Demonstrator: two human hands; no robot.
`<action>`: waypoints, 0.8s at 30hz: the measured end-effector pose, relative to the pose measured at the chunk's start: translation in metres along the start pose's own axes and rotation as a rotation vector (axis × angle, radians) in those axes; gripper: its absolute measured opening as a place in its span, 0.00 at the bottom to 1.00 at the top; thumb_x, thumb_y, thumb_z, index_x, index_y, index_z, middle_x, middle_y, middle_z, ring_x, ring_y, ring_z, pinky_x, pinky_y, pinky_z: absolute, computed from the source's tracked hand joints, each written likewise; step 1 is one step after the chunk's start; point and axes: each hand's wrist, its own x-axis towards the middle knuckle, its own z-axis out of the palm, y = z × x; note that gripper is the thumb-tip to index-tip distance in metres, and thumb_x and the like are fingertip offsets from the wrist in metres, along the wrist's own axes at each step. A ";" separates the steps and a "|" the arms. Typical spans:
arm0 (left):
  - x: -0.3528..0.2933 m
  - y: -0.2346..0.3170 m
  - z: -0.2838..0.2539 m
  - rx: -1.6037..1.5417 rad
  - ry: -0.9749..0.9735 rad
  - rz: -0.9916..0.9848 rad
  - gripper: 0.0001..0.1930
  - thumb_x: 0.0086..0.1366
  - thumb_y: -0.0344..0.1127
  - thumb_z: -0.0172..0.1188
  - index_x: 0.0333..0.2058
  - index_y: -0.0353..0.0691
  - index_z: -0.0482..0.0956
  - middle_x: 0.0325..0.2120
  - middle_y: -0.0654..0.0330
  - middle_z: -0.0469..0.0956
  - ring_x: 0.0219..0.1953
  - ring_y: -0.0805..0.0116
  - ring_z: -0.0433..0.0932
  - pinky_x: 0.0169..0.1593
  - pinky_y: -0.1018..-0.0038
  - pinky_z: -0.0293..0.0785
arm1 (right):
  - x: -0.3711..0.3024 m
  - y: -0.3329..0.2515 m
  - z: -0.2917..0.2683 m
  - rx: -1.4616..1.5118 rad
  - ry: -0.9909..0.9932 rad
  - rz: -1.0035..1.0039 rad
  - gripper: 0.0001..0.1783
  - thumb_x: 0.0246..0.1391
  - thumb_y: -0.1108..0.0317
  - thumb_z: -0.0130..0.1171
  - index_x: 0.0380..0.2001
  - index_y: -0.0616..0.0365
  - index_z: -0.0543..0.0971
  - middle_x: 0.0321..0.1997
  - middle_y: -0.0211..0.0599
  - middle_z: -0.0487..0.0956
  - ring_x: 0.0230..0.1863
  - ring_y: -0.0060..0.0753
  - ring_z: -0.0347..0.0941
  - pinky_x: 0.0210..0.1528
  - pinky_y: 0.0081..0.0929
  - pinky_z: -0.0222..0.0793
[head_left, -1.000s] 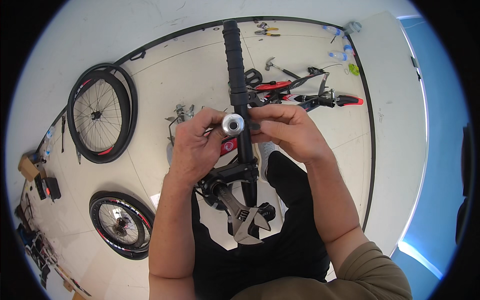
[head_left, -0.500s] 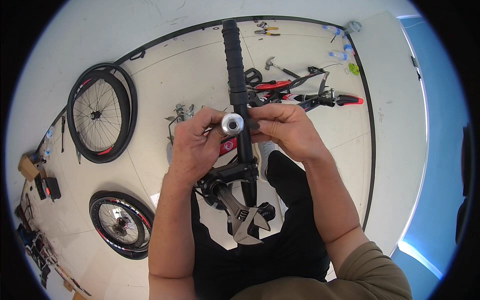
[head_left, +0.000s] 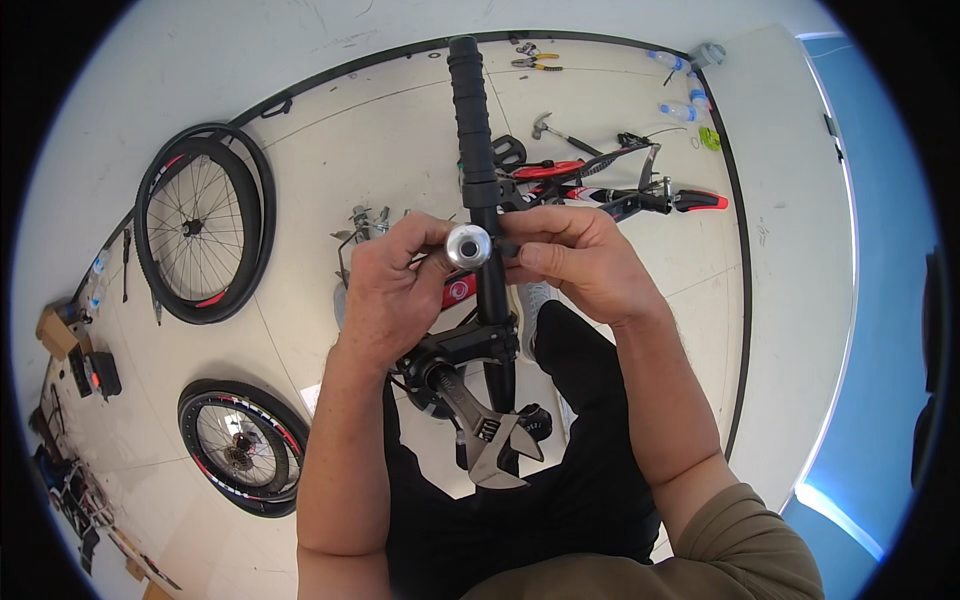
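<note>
Between my hands stands a black handlebar (head_left: 490,290) with a ribbed dark grip (head_left: 472,110) at its far end. My left hand (head_left: 385,285) is closed around a shiny silver round-ended piece (head_left: 468,246) with a dark hole, held against the bar's left side; the rest of it is hidden below. On the right side of the bar, my right hand (head_left: 585,260) pinches a small dark part (head_left: 507,248), mostly covered by thumb and fingers. Nearer me, an adjustable wrench (head_left: 490,440) rests at the black stem (head_left: 455,350), its jaws toward my lap.
A red and black bike frame (head_left: 590,180) lies ahead to the right, beside a hammer (head_left: 565,132). Pliers (head_left: 537,62) lie farther off. Wheels (head_left: 200,230) and a wheel with a cassette (head_left: 245,445) lie at left. Plastic bottles (head_left: 680,110) are by the far right wall.
The handlebar and the silver piece have shifted very slightly to the right. Both hands keep their grip.
</note>
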 end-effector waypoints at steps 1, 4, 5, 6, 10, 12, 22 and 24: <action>0.000 0.000 0.000 0.008 0.005 0.006 0.08 0.63 0.18 0.62 0.40 0.35 0.82 0.32 0.56 0.86 0.36 0.69 0.84 0.44 0.73 0.79 | 0.000 0.001 0.000 -0.007 0.012 0.008 0.17 0.63 0.81 0.57 0.55 0.72 0.79 0.49 0.51 0.84 0.48 0.40 0.84 0.55 0.39 0.83; 0.000 0.001 0.000 0.004 0.005 0.006 0.08 0.64 0.18 0.62 0.40 0.35 0.81 0.32 0.56 0.86 0.36 0.70 0.84 0.44 0.73 0.79 | 0.003 0.004 -0.002 -0.036 0.041 0.031 0.17 0.63 0.83 0.55 0.54 0.73 0.79 0.49 0.52 0.84 0.48 0.41 0.84 0.55 0.39 0.83; 0.000 0.000 0.000 -0.007 0.007 0.006 0.08 0.64 0.18 0.62 0.40 0.35 0.81 0.32 0.56 0.86 0.36 0.70 0.84 0.44 0.73 0.79 | 0.003 0.004 -0.002 -0.037 0.044 0.031 0.17 0.63 0.83 0.54 0.54 0.73 0.79 0.49 0.52 0.84 0.48 0.41 0.84 0.55 0.39 0.83; 0.000 -0.001 0.001 -0.018 0.010 0.006 0.08 0.64 0.18 0.62 0.40 0.35 0.81 0.32 0.55 0.86 0.36 0.70 0.84 0.44 0.73 0.79 | 0.003 0.003 -0.001 -0.039 0.045 0.031 0.17 0.63 0.84 0.54 0.54 0.73 0.79 0.49 0.53 0.84 0.49 0.42 0.84 0.55 0.40 0.83; 0.001 0.000 0.000 -0.013 0.003 0.000 0.07 0.64 0.19 0.63 0.40 0.35 0.82 0.32 0.55 0.86 0.36 0.70 0.84 0.44 0.73 0.79 | 0.002 0.003 -0.001 -0.005 0.048 0.023 0.17 0.63 0.84 0.53 0.53 0.73 0.79 0.49 0.53 0.83 0.49 0.43 0.84 0.55 0.40 0.83; 0.000 0.000 0.001 -0.023 0.007 0.005 0.07 0.64 0.19 0.63 0.40 0.35 0.81 0.32 0.55 0.86 0.36 0.70 0.84 0.44 0.73 0.79 | 0.001 0.001 -0.002 0.013 0.024 0.012 0.17 0.62 0.83 0.54 0.54 0.73 0.79 0.50 0.53 0.83 0.50 0.42 0.84 0.55 0.41 0.83; 0.000 0.000 -0.001 0.011 -0.001 0.005 0.07 0.64 0.19 0.63 0.40 0.35 0.81 0.32 0.55 0.86 0.36 0.69 0.85 0.44 0.73 0.79 | 0.000 -0.001 -0.004 -0.009 -0.021 0.018 0.20 0.61 0.81 0.59 0.56 0.72 0.77 0.50 0.50 0.84 0.49 0.38 0.84 0.54 0.36 0.83; 0.000 0.001 0.000 -0.003 -0.002 -0.004 0.06 0.66 0.19 0.61 0.40 0.34 0.81 0.32 0.60 0.85 0.36 0.74 0.82 0.43 0.76 0.77 | 0.000 0.001 -0.004 -0.017 -0.013 0.011 0.19 0.61 0.81 0.58 0.56 0.72 0.78 0.50 0.50 0.84 0.49 0.38 0.84 0.54 0.36 0.83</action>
